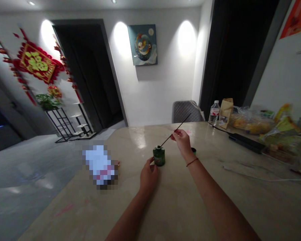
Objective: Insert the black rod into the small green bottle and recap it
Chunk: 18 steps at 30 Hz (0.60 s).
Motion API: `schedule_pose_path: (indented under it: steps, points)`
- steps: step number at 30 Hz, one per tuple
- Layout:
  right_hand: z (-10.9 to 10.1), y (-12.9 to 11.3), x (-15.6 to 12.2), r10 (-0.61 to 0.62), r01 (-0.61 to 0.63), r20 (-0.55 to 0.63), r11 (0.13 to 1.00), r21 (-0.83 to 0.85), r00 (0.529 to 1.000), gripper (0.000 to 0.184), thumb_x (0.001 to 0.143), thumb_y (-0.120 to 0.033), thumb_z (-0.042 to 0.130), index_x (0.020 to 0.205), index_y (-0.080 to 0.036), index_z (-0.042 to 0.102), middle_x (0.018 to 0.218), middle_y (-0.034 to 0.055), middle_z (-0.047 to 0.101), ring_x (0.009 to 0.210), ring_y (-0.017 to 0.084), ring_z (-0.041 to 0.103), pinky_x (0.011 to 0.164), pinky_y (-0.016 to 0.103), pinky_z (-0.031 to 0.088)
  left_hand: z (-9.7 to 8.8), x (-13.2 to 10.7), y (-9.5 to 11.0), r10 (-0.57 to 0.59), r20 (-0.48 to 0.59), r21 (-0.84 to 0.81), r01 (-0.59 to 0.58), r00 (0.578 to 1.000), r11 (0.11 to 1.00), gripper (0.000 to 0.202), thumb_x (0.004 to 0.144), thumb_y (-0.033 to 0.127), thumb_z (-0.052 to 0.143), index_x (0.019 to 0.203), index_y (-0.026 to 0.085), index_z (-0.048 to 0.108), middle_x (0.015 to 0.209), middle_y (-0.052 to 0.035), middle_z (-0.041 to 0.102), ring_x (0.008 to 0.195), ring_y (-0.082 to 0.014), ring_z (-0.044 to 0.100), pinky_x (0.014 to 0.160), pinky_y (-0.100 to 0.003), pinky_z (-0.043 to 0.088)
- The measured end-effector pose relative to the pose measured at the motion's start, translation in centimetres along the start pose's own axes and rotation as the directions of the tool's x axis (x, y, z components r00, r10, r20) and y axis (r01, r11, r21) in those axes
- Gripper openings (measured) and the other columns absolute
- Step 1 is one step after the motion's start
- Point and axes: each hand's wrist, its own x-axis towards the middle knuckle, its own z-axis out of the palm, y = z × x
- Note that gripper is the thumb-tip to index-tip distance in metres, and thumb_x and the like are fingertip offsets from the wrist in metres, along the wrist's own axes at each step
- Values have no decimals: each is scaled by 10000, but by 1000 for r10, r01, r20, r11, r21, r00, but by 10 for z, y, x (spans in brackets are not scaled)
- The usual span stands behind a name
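Observation:
A small dark green bottle [159, 156] stands on the beige stone tabletop [175, 207], its mouth open. My left hand [148, 175] wraps its lower left side. My right hand [182, 142] pinches a thin black stick [177, 130] just above and to the right of the bottle. The stick's lower tip reaches the bottle's mouth, and its upper end points away across the table. A small dark green cap [193, 151] lies close to my right wrist. Left of the bottle lies a pixelated, blurred object [99, 165], which I cannot identify.
At the table's far right stand a plastic water bottle [214, 113], a paper bag [225, 113] and plastic food bags [251, 122]. A black power strip [245, 142] and white cable [253, 177] lie nearby. A grey chair [187, 111] stands beyond the far edge.

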Motion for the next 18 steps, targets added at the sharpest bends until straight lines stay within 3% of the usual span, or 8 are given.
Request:
schedule_pose_path:
  steps: [3, 8, 18]
  points:
    - [3, 1, -2, -94, 90, -34, 991, -100, 995, 191, 690, -288, 511, 826, -155, 493, 809, 46, 602, 690, 128, 597, 674, 278, 521, 0, 0, 1, -7, 5, -4, 7, 1000, 1000, 390, 765, 187, 476, 1154, 209, 487, 1063, -55, 641, 874, -144, 628, 777, -252, 452]
    - [9, -4, -11, -187, 190, 37, 949, -253, 982, 172, 705, -271, 484, 835, -160, 502, 828, 62, 615, 757, 146, 595, 706, 267, 487, -1, -1, 2, -2, 3, -17, 2, 1000, 1000, 383, 763, 187, 479, 1146, 207, 492, 1060, -56, 641, 883, -145, 625, 780, -254, 447]
    - [19, -5, -25, -181, 231, 177, 917, -325, 967, 139, 698, -244, 490, 802, -162, 532, 769, 41, 626, 725, 143, 588, 687, 250, 465, 0, -1, 0, 0, 13, -6, 0, 1000, 1000, 379, 772, 193, 469, 1150, 207, 485, 1022, -60, 652, 873, -149, 625, 770, -255, 447]
